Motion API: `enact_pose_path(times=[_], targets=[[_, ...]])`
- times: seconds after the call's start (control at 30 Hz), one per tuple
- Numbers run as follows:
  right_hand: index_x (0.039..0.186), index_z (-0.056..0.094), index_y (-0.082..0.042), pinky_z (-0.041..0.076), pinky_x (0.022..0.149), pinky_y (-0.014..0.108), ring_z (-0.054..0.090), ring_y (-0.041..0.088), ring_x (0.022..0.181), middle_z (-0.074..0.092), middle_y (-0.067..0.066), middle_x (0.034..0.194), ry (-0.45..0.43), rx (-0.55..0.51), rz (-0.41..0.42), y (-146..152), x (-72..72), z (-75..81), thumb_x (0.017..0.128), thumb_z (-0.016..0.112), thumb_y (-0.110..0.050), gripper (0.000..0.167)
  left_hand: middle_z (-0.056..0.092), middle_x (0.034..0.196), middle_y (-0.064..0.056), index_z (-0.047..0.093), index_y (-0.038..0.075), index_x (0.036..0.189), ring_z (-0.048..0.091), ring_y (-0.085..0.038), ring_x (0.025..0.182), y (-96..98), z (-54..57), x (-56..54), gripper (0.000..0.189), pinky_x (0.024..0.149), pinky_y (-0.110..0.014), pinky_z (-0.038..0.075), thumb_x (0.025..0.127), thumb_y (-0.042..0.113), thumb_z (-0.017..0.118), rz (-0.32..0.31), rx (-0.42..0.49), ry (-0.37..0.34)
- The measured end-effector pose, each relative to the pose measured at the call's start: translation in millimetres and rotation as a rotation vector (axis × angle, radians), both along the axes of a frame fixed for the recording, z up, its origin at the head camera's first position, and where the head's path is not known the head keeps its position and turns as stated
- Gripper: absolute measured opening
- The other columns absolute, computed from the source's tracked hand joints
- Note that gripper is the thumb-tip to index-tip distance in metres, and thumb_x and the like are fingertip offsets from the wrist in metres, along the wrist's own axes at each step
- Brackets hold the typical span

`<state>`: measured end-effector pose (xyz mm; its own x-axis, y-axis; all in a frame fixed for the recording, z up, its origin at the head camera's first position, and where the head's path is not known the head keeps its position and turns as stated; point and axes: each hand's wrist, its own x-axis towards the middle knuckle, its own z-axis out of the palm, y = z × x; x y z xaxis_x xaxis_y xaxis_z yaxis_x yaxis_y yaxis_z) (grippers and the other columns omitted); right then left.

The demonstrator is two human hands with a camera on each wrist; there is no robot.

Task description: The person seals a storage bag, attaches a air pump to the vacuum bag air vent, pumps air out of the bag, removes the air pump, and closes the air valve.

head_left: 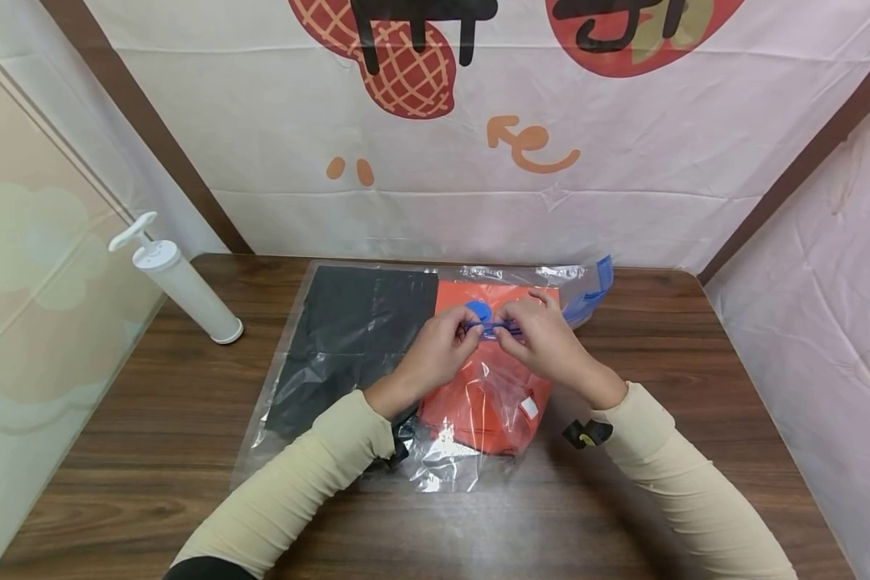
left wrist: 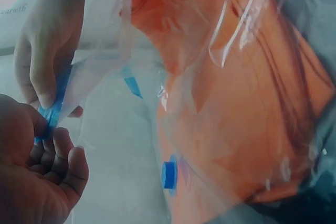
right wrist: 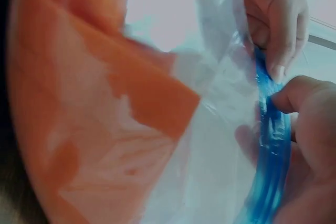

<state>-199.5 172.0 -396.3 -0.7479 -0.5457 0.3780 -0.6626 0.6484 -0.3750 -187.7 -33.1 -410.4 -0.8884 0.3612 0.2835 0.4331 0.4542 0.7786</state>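
A clear vacuum storage bag (head_left: 435, 475) lies on the wooden table, with a folded black cloth (head_left: 362, 322) and a folded orange garment (head_left: 493, 395) inside. Its blue zip strip (right wrist: 270, 145) is lifted above the orange garment. My left hand (head_left: 437, 348) pinches the strip between thumb and fingers, and my right hand (head_left: 544, 334) pinches it close beside. In the left wrist view the fingertips of both hands meet at the strip. Just beyond them is the bag's round blue valve (left wrist: 169, 175). A white tag (head_left: 528, 408) shows on the orange garment.
At the table's left side a white hand pump (head_left: 188, 290) with a T-handle stands upright. Printed cloth walls (head_left: 435, 217) border the back and both sides of the wooden table (head_left: 660, 338). The strip's loose end (head_left: 604, 278) sticks up at the back right.
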Motion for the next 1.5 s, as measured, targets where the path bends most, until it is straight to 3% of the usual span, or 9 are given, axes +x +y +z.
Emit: enact_pose_path(times=[0.27,0.6,0.9,1.23,1.5], targets=[[0.099,0.069,-0.006,0.026,0.111,0.066,0.067,0.026,0.097,0.072,0.006,0.096,0.009,-0.049,0.009,7.8,-2.2,1.0,0.091,0.077,-0.01,0.012,0.056,0.082,-0.004,0.064,0.003,0.096,0.051,-0.016,0.072,-2.4,-4.2,-1.0,0.004,0.065,-0.026,0.045,0.099,0.006,0.064,0.015,0.03,0.042],[0.097,0.068,-0.004,0.022,0.115,0.064,0.067,0.027,0.098,0.072,0.007,0.096,-0.014,-0.069,0.002,6.9,-0.5,2.0,0.092,0.074,-0.008,0.009,0.055,0.082,-0.004,0.061,0.006,0.095,0.051,-0.018,0.073,2.4,-2.8,-2.4,0.011,0.063,-0.03,0.043,0.1,0.014,0.066,0.024,0.003,0.042],[0.09,0.07,-0.004,0.032,0.108,0.062,0.063,0.029,0.102,0.073,0.008,0.093,0.105,-0.054,-0.029,1.3,-0.5,-1.6,0.089,0.075,-0.007,0.006,0.054,0.08,-0.005,0.061,0.004,0.09,0.05,-0.019,0.072,5.6,-5.4,-0.9,0.012,0.066,-0.032,0.042,0.098,0.009,0.068,0.077,-0.002,0.105],[0.095,0.072,-0.005,0.025,0.111,0.065,0.061,0.029,0.105,0.072,0.007,0.095,-0.012,-0.127,-0.015,10.6,-4.5,-1.1,0.088,0.08,-0.008,0.011,0.057,0.084,-0.005,0.063,0.005,0.094,0.053,-0.018,0.075,4.5,-6.4,-2.3,0.008,0.067,-0.031,0.046,0.098,0.009,0.068,0.076,-0.003,0.107],[0.093,0.07,-0.003,0.023,0.112,0.067,0.061,0.031,0.105,0.072,0.009,0.095,0.012,-0.131,-0.001,5.7,-3.4,-2.7,0.09,0.075,-0.006,0.007,0.059,0.086,-0.005,0.065,0.005,0.094,0.054,-0.017,0.075,8.3,-3.2,-3.2,0.01,0.067,-0.031,0.047,0.098,0.013,0.069,0.087,-0.024,0.119]])
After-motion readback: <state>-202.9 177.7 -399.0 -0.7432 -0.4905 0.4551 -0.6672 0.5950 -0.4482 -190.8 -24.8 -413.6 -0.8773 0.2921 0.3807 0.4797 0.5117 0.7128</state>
